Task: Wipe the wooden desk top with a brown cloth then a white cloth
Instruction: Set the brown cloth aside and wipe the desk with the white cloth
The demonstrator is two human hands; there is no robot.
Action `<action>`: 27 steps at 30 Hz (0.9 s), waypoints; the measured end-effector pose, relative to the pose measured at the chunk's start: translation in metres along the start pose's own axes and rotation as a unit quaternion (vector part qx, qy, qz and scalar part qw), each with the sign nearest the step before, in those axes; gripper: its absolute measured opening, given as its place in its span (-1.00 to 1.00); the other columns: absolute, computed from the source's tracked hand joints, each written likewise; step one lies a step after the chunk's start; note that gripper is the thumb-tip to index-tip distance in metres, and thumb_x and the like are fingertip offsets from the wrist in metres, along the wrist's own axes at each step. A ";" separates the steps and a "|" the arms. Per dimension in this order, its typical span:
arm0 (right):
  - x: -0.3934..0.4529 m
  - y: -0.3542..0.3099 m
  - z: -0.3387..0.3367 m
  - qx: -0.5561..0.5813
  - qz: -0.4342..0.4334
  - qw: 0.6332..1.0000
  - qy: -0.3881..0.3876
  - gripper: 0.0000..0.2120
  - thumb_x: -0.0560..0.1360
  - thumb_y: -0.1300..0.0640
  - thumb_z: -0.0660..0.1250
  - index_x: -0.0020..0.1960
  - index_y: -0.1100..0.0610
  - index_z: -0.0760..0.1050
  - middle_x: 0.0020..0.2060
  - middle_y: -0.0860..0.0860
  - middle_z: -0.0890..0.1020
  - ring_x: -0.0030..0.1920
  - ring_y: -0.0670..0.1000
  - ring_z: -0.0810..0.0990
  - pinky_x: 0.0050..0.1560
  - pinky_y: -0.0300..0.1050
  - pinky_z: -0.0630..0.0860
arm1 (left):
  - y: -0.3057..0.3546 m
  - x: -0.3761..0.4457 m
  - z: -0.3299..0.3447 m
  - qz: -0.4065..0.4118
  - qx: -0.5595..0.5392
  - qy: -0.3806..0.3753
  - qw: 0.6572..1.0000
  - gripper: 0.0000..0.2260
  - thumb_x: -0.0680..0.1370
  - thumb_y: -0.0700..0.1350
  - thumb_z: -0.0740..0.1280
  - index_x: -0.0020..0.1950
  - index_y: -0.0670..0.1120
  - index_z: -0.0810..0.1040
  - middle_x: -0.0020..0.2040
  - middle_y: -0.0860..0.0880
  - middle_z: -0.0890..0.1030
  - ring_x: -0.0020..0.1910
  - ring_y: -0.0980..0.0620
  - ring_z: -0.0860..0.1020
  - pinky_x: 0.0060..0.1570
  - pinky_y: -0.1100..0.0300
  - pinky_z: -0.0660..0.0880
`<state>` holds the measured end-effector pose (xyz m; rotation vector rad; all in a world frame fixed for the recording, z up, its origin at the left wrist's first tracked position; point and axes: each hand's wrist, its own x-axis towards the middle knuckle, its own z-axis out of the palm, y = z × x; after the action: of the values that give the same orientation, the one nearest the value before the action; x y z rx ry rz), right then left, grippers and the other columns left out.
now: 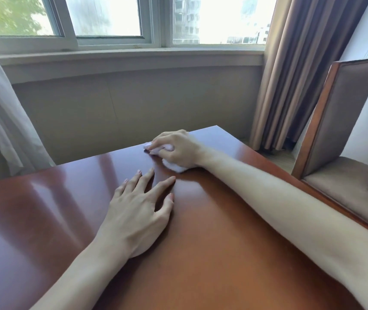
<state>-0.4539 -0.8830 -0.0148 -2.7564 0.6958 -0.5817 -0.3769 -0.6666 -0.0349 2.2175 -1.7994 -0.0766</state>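
My right hand [176, 148] curled round bunched white cloth [175, 167], pressing it on glossy reddish-brown wooden desk top [212, 242] near far right corner. My left hand [137, 211] flat, fingers spread, bracing mid-desk. Brown cloth not visible, so likely second pass. Keep cloth flat, even pressure, overlapping strokes right up to far edge.
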 end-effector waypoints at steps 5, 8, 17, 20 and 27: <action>-0.028 0.099 -0.049 -0.093 0.230 0.965 0.085 -0.58 0.40 -0.23 0.18 0.16 -0.24 0.65 0.17 -0.14 0.67 0.21 0.10 0.62 0.20 0.02 0.55 | 0.001 -0.001 -0.001 -0.006 0.000 -0.009 1.000 -0.44 0.53 0.30 -0.19 0.55 0.43 0.04 0.65 0.13 -0.01 0.62 0.10 -0.10 0.58 0.09 -0.13; -0.030 0.111 -0.044 -0.147 0.313 0.932 0.110 -0.69 0.54 -0.02 0.21 0.15 -0.05 0.67 0.14 0.07 0.65 0.17 0.25 0.60 0.10 0.03 0.51 | -0.001 0.001 -0.001 -0.007 0.002 -0.016 1.000 -0.45 0.54 0.29 -0.17 0.56 0.41 0.05 0.65 0.12 0.00 0.63 0.09 -0.10 0.58 0.08 -0.12; -0.113 -0.028 -0.020 -0.045 0.104 0.992 0.051 -0.59 0.50 -0.05 0.14 0.24 -0.17 0.63 0.21 -0.19 0.62 0.22 -0.05 0.57 0.15 -0.05 0.51 | -0.002 0.001 0.000 -0.002 -0.001 -0.018 1.000 -0.44 0.54 0.33 -0.18 0.56 0.40 0.09 0.65 0.08 0.06 0.63 0.03 -0.03 0.58 0.02 -0.07; -0.139 -0.030 -0.035 0.013 0.021 1.000 -0.002 -0.55 0.47 -0.03 0.11 0.23 -0.15 0.64 0.23 -0.24 0.61 0.22 -0.15 0.56 0.19 -0.19 0.46 | -0.003 0.001 0.002 -0.001 0.001 -0.013 1.000 -0.37 0.46 0.35 -0.25 0.54 0.43 0.07 0.65 0.09 0.06 0.63 0.04 -0.03 0.58 0.02 -0.06; -0.087 0.089 -0.068 -0.063 0.242 0.965 0.083 -0.68 0.44 -0.07 0.26 0.13 -0.23 0.66 0.15 -0.16 0.66 0.18 0.04 0.62 0.22 -0.01 0.54 | 0.000 0.000 0.001 -0.004 0.005 -0.006 1.000 -0.35 0.43 0.37 -0.29 0.53 0.45 0.08 0.65 0.13 0.04 0.63 0.09 -0.06 0.58 0.07 -0.07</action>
<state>-0.5898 -0.9250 -0.0103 -2.5152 1.4330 -0.6762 -0.3768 -0.6669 -0.0362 2.2349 -1.8024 -0.0840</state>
